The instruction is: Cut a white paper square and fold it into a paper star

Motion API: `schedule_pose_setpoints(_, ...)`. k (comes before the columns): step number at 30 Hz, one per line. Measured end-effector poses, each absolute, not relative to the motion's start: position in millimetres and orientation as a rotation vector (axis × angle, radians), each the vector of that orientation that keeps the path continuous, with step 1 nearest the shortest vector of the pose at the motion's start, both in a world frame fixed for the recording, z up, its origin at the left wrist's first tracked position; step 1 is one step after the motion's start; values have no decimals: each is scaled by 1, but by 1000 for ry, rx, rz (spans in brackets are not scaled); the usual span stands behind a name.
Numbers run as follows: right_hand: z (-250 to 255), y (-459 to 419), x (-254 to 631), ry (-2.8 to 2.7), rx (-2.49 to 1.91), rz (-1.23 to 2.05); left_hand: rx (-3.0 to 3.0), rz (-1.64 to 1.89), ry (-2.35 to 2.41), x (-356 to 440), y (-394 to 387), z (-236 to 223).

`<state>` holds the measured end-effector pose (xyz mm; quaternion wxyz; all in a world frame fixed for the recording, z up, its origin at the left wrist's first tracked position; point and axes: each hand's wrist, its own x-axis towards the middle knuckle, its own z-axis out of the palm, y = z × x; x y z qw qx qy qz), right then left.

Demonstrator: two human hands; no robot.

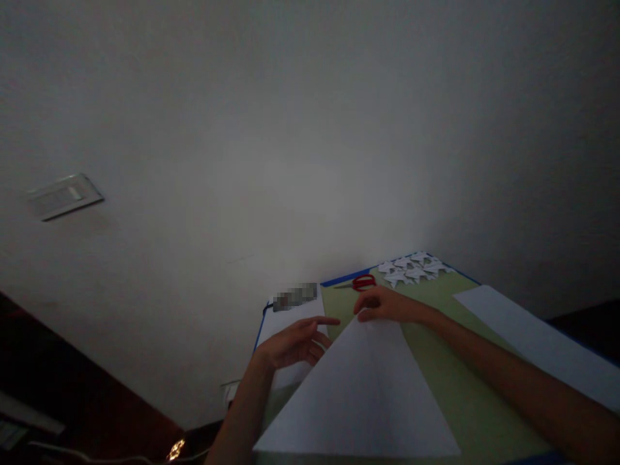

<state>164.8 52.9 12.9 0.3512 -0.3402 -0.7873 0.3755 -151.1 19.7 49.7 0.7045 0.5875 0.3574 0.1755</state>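
Observation:
A white sheet of paper point(361, 394), folded into a triangle, stands out over the green tabletop with its point facing the wall. My right hand point(380, 303) pinches that top corner between thumb and fingers. Just left of the paper's slanted edge is my left hand point(298, 342), its index finger stretched out and the other fingers loosely apart. Part of the left fingers is hidden behind the paper. Beyond my right hand lies a pair of red-handled scissors point(363, 283).
Several folded white paper shapes point(414, 268) lie at the table's far right corner. A white paper strip point(533, 342) runs along the right side. More white paper point(271, 326) lies at left under a blurred-out item point(295, 297). The wall point(290, 161) rises behind the green table point(436, 361).

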Motion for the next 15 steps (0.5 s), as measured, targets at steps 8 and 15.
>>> schedule_pose_setpoints(8,2,64,165,-1966,-964,544,1595,391,992,-116,19,34)
schedule_pose_setpoints(15,-30,87,184,-2057,-1034,219,1773,393,1016,-111,17,22)
